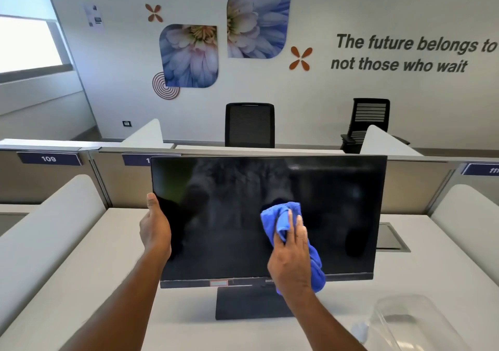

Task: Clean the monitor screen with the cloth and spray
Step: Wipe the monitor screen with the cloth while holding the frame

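L hand (155, 229) grips monitor (337, 202) left edge, R hand (293, 258) presses bunched blue cloth (280, 217) mid-screen w/ fingers over it; risk: hard push could tilt the panel or smear streaks.

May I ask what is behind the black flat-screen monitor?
A beige desk partition and, beyond it, a black mesh office chair. The monitor hides the partition's middle and most of one number plate.
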Tool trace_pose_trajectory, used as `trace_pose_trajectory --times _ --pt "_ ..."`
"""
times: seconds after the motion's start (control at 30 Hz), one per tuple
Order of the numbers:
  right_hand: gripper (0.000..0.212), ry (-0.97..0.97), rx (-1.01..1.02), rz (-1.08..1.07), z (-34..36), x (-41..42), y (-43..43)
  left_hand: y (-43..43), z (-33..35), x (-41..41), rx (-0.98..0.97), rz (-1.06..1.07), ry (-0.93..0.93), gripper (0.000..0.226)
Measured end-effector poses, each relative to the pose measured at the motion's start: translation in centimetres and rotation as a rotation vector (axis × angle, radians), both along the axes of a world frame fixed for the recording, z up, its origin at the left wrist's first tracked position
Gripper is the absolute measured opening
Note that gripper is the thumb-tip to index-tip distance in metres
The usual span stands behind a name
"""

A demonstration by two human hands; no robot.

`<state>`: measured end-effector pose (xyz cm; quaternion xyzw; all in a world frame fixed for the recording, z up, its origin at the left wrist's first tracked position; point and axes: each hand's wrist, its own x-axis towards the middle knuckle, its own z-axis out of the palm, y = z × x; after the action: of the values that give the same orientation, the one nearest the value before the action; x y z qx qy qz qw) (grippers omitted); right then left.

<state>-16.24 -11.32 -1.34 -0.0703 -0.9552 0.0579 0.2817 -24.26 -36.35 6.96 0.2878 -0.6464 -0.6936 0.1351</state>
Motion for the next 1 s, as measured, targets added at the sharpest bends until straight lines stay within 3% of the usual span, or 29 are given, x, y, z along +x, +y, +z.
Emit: trace_pose_trajectory --times 0.17,0.33,0.47,0.57,0.63,0.73,1.0 --pt "0.055 -0.097 -0.14 -0.263 0.6 0.7 5.8 -0.1 0.0 0.0 0.022 0.005 -0.004 0.086" --pt "0.053 0.013 -0.259 -0.383 1.0 1.2 8.1 -0.1 0.2 0.3 0.047 -0.005 -0.011 0.091" --pt "0.058 0.068 -0.228 -0.344 0.4 0.7 6.6 0.0 0.2 0.5 0.038 0.006 -0.019 0.093" --pt "0.063 0.008 -0.056 -0.165 -1.1 0.7 4.9 0.1 0.2 0.6 0.057 0.007 -0.004 0.092" --pt "0.063 0.072 -0.03 -0.09 -1.7 0.7 4.9 0.3 0.2 0.6 0.052 0.012 0.001 0.092" --pt "0.055 0.129 -0.041 -0.116 -0.9 1.1 6.3 0.6 0.3 0.4 0.042 0.026 0.0 0.09" --pt "0.054 0.196 -0.415 -0.418 1.2 1.1 13.5 0.8 0.0 0.0 0.063 0.06 0.004 0.076"
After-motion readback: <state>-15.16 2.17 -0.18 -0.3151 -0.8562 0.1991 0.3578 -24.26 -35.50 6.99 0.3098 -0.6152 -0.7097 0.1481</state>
